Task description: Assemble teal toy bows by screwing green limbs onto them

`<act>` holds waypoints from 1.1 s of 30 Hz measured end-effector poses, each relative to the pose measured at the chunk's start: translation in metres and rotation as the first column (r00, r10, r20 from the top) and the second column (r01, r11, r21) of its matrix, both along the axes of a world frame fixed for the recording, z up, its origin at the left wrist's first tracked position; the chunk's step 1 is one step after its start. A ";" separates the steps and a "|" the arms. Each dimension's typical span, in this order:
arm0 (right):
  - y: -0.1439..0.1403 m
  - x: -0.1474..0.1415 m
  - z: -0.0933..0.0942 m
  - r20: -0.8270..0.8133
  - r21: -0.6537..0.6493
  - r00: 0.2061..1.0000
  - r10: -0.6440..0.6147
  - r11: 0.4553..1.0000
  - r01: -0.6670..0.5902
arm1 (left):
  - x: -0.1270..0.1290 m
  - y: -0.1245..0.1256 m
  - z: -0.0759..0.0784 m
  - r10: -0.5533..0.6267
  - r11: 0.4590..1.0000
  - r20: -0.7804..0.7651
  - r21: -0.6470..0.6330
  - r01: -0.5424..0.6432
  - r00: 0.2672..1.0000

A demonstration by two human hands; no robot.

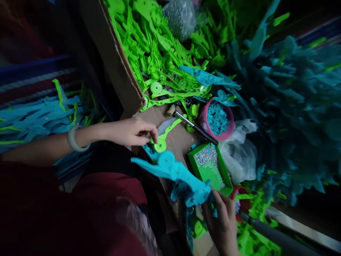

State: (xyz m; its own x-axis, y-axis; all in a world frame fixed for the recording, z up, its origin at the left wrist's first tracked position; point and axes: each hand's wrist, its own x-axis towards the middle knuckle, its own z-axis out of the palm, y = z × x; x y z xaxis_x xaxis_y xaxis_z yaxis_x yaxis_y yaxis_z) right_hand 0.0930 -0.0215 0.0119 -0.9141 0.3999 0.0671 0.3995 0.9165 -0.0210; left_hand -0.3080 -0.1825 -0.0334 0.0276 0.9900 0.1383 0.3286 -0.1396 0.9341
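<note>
My left hand, a pale bangle on its wrist, reaches in from the left. Its fingers are curled, with the tips at the round end of a bright green plastic part whose arm slants up over the cardboard. At lower right, my right hand grips the end of a blue moulded plastic piece, which has a round boss and a pointed tip towards the left. More blue plastic shows under it, partly hidden.
Green parts heap inside a cardboard box. Nearby are a pink tub of small blue pieces, a green tray of tiny metal bits, a black-handled tool, a plastic bag and a blue pile.
</note>
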 end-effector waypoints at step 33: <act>-0.004 -0.010 0.007 0.092 -0.117 0.994 -0.061 0.991 0.071 | 0.004 -0.006 -0.022 0.229 0.961 -0.092 0.182 -0.210 0.969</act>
State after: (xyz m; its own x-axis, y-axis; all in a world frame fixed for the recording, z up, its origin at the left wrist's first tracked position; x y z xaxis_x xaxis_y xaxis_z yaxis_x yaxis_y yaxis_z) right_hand 0.0833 -0.0257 0.0188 -0.8856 0.4599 -0.0645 0.4642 0.8811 -0.0910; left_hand -0.3042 -0.1884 -0.0552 -0.1629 0.9355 0.3135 0.4694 -0.2060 0.8586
